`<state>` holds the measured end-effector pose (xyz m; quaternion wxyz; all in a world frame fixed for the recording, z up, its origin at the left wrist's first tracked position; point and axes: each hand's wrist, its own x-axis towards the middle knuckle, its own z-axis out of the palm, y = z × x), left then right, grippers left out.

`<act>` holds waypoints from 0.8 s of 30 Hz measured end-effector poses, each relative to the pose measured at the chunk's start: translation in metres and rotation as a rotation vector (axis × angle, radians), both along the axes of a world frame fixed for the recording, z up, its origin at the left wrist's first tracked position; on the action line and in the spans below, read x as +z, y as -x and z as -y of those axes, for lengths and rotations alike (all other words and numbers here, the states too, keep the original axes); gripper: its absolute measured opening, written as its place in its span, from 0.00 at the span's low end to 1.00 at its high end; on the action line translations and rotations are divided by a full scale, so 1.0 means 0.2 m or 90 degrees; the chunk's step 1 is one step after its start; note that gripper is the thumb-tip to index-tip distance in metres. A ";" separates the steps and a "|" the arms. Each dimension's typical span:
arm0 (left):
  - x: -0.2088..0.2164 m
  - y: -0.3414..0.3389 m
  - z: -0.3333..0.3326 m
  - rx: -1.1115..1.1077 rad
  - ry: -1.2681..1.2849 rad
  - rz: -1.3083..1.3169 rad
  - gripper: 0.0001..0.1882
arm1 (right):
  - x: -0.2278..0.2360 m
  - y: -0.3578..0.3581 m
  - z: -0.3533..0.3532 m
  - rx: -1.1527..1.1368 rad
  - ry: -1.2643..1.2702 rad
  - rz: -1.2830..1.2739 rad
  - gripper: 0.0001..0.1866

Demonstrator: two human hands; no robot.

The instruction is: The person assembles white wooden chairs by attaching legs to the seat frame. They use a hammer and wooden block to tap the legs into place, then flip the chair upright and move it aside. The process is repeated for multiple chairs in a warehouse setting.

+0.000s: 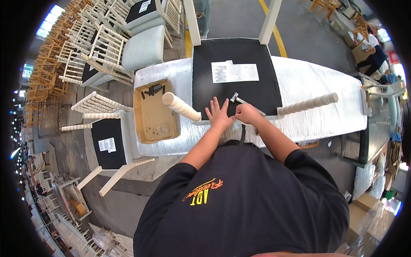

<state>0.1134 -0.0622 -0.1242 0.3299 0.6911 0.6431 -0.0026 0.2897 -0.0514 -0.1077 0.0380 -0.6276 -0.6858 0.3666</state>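
An upside-down chair lies in front of me, its seat bottom covered in black cloth (235,47) with a white printed paper (246,73) on it. My left hand (219,115) rests with spread fingers at the near edge of the seat. Beside it my right hand (249,115) is closed, fingertips down at the same edge; what it pinches, if anything, is hidden. A hammer (234,97) lies on the black cloth just beyond my right hand, its handle partly covered. Pale turned chair legs, one on the left (182,107) and one on the right (308,104), stick up at the near corners.
The chair sits on a film-wrapped table (319,79). Left of it stands a shallow cardboard box (147,115) with small black pieces. Another overturned chair (109,135) is at the left, below stacked chairs (102,51). A person (374,55) sits far right, beyond a metal-framed table (374,137).
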 end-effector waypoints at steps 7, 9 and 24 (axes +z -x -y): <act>0.02 0.02 0.01 -0.010 -0.033 0.022 0.51 | -0.02 -0.02 0.00 -0.003 -0.021 -0.054 0.09; 0.01 0.02 0.00 -0.014 -0.038 0.010 0.51 | 0.00 -0.07 0.01 -0.026 -0.058 -0.101 0.07; -0.02 0.13 0.03 -0.127 -0.124 0.016 0.50 | 0.08 -0.14 -0.03 -0.082 -0.186 0.136 0.12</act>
